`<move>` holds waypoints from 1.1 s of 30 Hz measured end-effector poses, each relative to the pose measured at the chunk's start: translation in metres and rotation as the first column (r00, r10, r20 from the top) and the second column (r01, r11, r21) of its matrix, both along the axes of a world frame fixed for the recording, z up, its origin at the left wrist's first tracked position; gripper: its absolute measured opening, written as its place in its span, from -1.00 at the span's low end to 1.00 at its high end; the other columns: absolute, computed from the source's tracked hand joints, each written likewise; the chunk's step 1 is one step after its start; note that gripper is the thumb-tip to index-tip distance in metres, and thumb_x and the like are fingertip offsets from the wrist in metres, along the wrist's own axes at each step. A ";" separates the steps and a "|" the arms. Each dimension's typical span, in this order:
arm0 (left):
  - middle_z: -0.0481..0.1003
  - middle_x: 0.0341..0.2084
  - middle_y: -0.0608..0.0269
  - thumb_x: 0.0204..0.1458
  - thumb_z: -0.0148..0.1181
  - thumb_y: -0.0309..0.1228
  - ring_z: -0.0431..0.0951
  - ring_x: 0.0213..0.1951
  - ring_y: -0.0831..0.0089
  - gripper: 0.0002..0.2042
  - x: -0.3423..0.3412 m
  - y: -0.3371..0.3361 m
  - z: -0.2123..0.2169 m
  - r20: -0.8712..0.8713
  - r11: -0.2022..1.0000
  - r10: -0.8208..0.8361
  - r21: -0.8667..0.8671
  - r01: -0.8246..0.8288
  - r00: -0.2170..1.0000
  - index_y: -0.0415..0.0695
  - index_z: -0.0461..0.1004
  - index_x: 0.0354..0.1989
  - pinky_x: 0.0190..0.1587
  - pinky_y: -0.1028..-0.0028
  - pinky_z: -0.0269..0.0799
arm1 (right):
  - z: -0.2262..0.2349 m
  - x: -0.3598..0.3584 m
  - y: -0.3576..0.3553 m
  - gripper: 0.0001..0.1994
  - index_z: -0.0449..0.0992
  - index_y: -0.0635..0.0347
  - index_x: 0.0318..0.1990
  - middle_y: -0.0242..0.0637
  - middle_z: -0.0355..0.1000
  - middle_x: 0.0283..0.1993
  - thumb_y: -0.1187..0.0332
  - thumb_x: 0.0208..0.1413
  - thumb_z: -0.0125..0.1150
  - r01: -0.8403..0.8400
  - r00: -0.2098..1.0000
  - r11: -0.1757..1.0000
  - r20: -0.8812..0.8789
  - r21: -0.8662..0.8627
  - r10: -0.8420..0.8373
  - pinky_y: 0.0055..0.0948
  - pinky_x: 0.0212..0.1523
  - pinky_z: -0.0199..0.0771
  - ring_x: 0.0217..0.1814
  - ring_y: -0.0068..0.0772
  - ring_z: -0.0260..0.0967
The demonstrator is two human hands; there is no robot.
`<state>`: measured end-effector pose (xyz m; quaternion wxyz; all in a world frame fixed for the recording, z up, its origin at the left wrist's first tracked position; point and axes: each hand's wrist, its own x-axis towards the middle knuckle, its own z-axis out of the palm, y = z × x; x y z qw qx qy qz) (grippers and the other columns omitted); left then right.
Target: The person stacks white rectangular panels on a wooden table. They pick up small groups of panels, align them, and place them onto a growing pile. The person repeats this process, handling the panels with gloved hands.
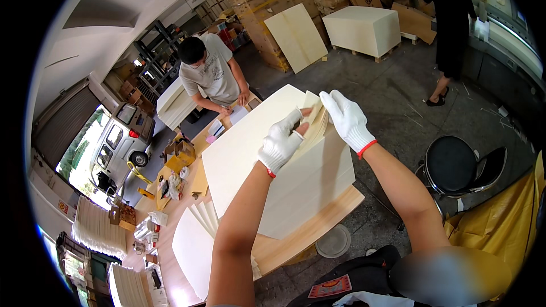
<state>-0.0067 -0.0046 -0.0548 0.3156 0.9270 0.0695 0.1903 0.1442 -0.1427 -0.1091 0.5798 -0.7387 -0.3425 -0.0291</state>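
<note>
A tall stack of large cream-white sheets (244, 142) stands before me on a wooden table. At its right corner several sheets (318, 122) are lifted and fanned apart. My left hand (281, 143) wears a white knit glove with bare fingertips showing; its thumb and fingers are bent around the raised sheets. My right hand (346, 118), in a white glove with a red cuff edge, lies against the outer edge of the same corner, fingers stretched and close together. Its thumb is mostly hidden.
More sheets (190, 244) lie on the table (296, 250) at left, near tape and bags. A co-worker (210, 71) leans over papers at the far end; another person (449, 23) stands by a machine. A black stool (452, 162) and yellow cover (500, 216) are at right.
</note>
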 end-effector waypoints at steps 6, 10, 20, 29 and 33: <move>0.43 -0.49 0.32 0.25 0.26 -0.32 0.40 -0.39 0.55 -0.67 0.006 0.010 -0.013 0.070 0.997 -0.030 0.072 0.025 0.997 -0.04 0.58 0.17 -0.25 0.43 0.39 | -0.007 0.006 0.006 -0.46 0.44 0.19 -0.24 -0.05 0.42 -0.45 -0.17 0.46 -0.11 0.040 0.999 0.999 0.037 0.001 -0.040 -0.11 -0.24 0.38 -0.30 0.10 0.49; 0.41 -0.57 0.36 0.20 0.35 -0.28 0.37 -0.47 0.59 -0.67 0.001 -0.006 -0.001 -0.068 0.996 0.040 0.083 -0.034 0.997 -0.07 0.59 0.11 -0.32 0.44 0.37 | -0.011 0.005 0.006 -0.45 0.44 0.18 -0.22 -0.02 0.44 -0.41 -0.18 0.46 -0.13 0.055 0.997 0.998 0.059 0.023 -0.057 -0.07 -0.22 0.39 -0.26 0.16 0.48; 0.57 -0.39 0.20 0.25 0.27 -0.34 0.50 -0.34 0.52 -0.68 0.006 0.005 -0.010 0.056 0.999 -0.036 0.011 0.035 0.998 -0.09 0.57 0.15 -0.16 0.41 0.46 | 0.001 -0.002 0.000 -0.44 0.44 0.12 -0.21 0.02 0.48 -0.36 -0.22 0.45 -0.19 0.028 0.999 0.999 -0.028 -0.028 -0.029 0.04 -0.18 0.36 -0.21 0.22 0.47; 0.53 -0.51 0.29 0.24 0.32 -0.32 0.53 -0.43 0.52 -0.69 0.000 -0.015 0.009 -0.153 0.997 0.068 0.044 -0.062 0.986 -0.09 0.55 0.11 -0.28 0.41 0.46 | -0.011 0.005 0.006 -0.46 0.43 0.13 -0.21 -0.03 0.47 -0.38 -0.21 0.45 -0.16 0.071 0.997 0.997 0.027 0.002 -0.071 -0.01 -0.21 0.36 -0.25 0.17 0.47; 0.68 -0.23 0.08 0.16 0.43 -0.25 0.67 -0.21 0.27 -0.65 -0.001 -0.014 0.009 -0.161 0.994 0.102 0.056 -0.094 0.982 0.00 0.56 0.08 -0.05 0.31 0.55 | -0.011 0.005 0.006 -0.47 0.44 0.08 -0.17 -0.02 0.52 -0.32 -0.21 0.46 -0.18 0.054 0.998 0.998 0.012 -0.013 -0.054 0.06 -0.19 0.37 -0.20 0.22 0.48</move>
